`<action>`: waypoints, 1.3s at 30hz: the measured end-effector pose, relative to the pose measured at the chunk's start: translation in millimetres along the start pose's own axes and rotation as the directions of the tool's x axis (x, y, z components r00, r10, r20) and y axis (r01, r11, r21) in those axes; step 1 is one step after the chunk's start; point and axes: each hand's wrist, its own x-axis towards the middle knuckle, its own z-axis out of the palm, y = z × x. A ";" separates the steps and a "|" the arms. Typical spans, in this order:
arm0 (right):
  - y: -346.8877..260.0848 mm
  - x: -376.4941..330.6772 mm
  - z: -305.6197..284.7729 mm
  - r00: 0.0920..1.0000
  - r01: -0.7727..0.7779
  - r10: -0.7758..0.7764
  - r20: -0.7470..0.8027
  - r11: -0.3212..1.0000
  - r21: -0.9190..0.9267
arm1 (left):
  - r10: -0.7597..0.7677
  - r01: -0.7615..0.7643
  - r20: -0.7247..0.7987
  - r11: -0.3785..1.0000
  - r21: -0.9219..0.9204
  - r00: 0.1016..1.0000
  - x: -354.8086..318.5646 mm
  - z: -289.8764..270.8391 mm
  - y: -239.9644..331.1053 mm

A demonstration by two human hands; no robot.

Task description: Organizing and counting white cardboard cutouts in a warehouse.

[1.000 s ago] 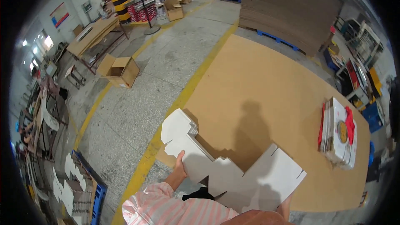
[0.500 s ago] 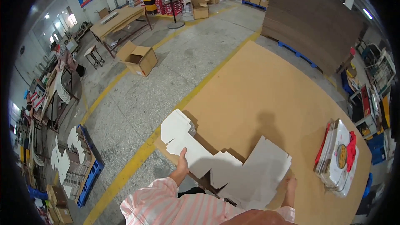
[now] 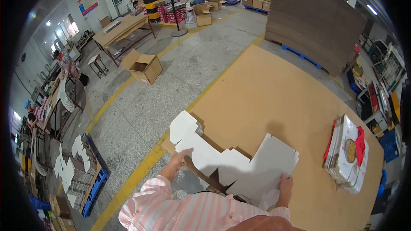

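Observation:
A small stack of flat die-cut white cardboard blanks (image 3: 239, 167) lies at the near left part of a large brown board surface, with notched edges and flaps. My left hand (image 3: 179, 160) is closed on the stack's near left edge, thumb on top. On the right, my right hand (image 3: 285, 187) grips the edge of the wide panel, its fingers partly hidden. The near end of the blanks is partly covered by my body and sleeve.
The brown board surface (image 3: 274, 90) bears a tied bundle of printed cardboard (image 3: 349, 154) at right. Pallets (image 3: 95, 192) of white blanks stand at lower left. An open carton (image 3: 147, 72), a tall cardboard stack (image 3: 312, 21) and a fan stand (image 3: 179, 32) are farther off. Other people work in the background.
My right hand has moved left and in onto the edge of the wide panel. My left hand has shifted slightly left and upward along the blanks' edge. The view has shifted a little.

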 end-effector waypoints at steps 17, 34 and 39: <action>-24.3 -4.6 -2.5 0.998 -0.040 0.032 -0.052 0.986 -0.161 | 0.742 -0.620 0.632 -0.391 0.680 0.225 21.7 146.4 4.3; -13.9 11.9 -17.7 0.921 -0.380 0.257 0.292 0.752 0.538 | 0.724 -0.625 0.646 -0.393 0.674 0.242 17.1 144.5 8.4; -28.7 10.2 -32.1 0.856 -0.484 0.223 0.467 0.664 0.570 | 0.732 -0.623 0.650 -0.414 0.664 0.206 18.4 145.4 8.2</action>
